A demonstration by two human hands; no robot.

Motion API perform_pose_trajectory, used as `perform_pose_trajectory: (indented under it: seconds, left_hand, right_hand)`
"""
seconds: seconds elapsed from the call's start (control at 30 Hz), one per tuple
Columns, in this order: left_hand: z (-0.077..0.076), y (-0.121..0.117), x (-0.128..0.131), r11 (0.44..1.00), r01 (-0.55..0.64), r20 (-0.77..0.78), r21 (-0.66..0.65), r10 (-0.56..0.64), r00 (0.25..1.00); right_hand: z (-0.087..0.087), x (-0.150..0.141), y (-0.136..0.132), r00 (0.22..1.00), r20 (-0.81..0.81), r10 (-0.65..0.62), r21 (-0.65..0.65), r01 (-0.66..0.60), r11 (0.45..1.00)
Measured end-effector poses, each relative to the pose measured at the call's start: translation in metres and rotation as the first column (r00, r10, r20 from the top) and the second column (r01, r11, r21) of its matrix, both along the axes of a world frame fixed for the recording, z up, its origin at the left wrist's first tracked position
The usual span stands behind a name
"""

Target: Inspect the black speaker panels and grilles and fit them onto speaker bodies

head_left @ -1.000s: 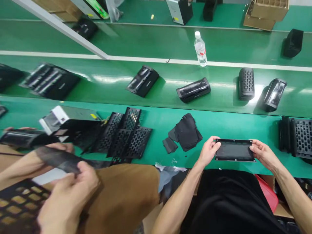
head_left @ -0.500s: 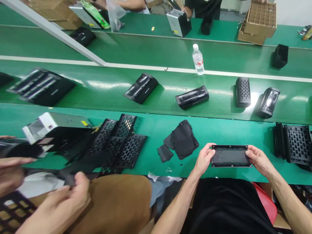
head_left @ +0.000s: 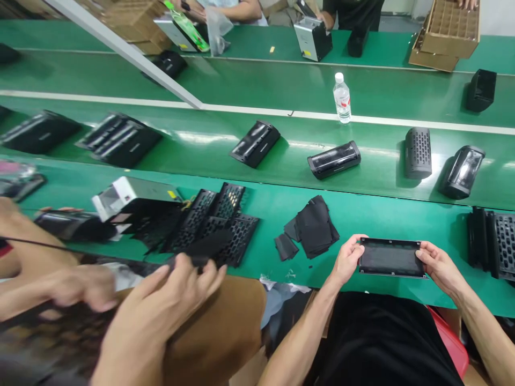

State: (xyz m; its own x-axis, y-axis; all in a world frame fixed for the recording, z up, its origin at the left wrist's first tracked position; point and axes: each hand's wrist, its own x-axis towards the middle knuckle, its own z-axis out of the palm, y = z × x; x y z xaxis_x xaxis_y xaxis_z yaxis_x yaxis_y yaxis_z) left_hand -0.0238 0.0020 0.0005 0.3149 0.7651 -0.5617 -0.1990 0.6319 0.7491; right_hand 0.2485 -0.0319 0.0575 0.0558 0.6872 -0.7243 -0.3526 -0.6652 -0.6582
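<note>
My left hand (head_left: pixel 349 261) and my right hand (head_left: pixel 440 268) hold a flat black-framed rectangular panel (head_left: pixel 391 258) by its short ends, just above the green belt (head_left: pixel 354 214). Its dark face looks like mesh or tinted film. Left of the panel lies a pile of black fabric pieces (head_left: pixel 314 228), out of reach of my fingers. Further left, a co-worker's hand (head_left: pixel 169 305) holds a black strip (head_left: pixel 205 246) over black perforated grilles (head_left: pixel 237 241). That person's other hand (head_left: pixel 80 287) is blurred.
Black cylindrical speaker bodies (head_left: pixel 333 160) stand on the belt beyond, near a water bottle (head_left: pixel 341 98). More grilles (head_left: pixel 502 246) lie to my right. A silver unit (head_left: pixel 129 198) sits at left. A cardboard tray (head_left: pixel 450 29) and other workers are at the far side.
My hands keep the same hold on the panel while the view swings slightly. The co-worker's hands have moved right, bringing the black strip over the grilles.
</note>
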Motion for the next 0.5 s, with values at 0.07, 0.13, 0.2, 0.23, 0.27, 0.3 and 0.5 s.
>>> perform_pose_trajectory:
  seconds: [0.07, 0.13, 0.2, 0.23, 0.27, 0.3, 0.5]
  left_hand:
    - [-0.0015, -0.0008, -0.0006, 1.000, 0.011, -0.023, 0.005, -0.011, 1.000]
    - [-0.0034, -0.0016, -0.0015, 1.000, 0.021, -0.043, 0.005, -0.020, 0.999]
    - [-0.0048, -0.0024, -0.0026, 1.000, 0.018, -0.060, 0.013, -0.017, 0.998]
    - [-0.0053, -0.0026, -0.0031, 1.000, 0.015, -0.065, 0.019, -0.014, 0.998]
    - [-0.0055, -0.0028, -0.0037, 1.000, 0.014, -0.068, 0.026, -0.012, 0.998]
    - [-0.0055, -0.0028, -0.0041, 0.999, 0.016, -0.071, 0.032, -0.014, 0.997]
    - [-0.0019, -0.0015, -0.0058, 0.999, 0.017, -0.084, 0.043, -0.014, 0.996]
  right_hand:
    - [-0.0005, 0.0004, -0.0004, 1.000, 0.001, -0.009, -0.014, 0.009, 1.000]
    - [-0.0016, 0.0009, -0.0009, 1.000, 0.005, -0.015, -0.025, 0.015, 1.000]
    - [-0.0028, 0.0010, -0.0014, 1.000, 0.008, -0.012, -0.026, 0.013, 1.000]
    - [-0.0033, 0.0008, -0.0015, 1.000, 0.008, -0.011, -0.024, 0.012, 1.000]
    - [-0.0037, 0.0006, -0.0016, 1.000, 0.008, -0.014, -0.024, 0.014, 1.000]
    - [-0.0041, 0.0002, -0.0017, 1.000, 0.009, -0.019, -0.024, 0.019, 1.000]
    - [-0.0051, -0.0011, -0.0018, 1.000, 0.019, -0.012, -0.014, 0.012, 1.000]
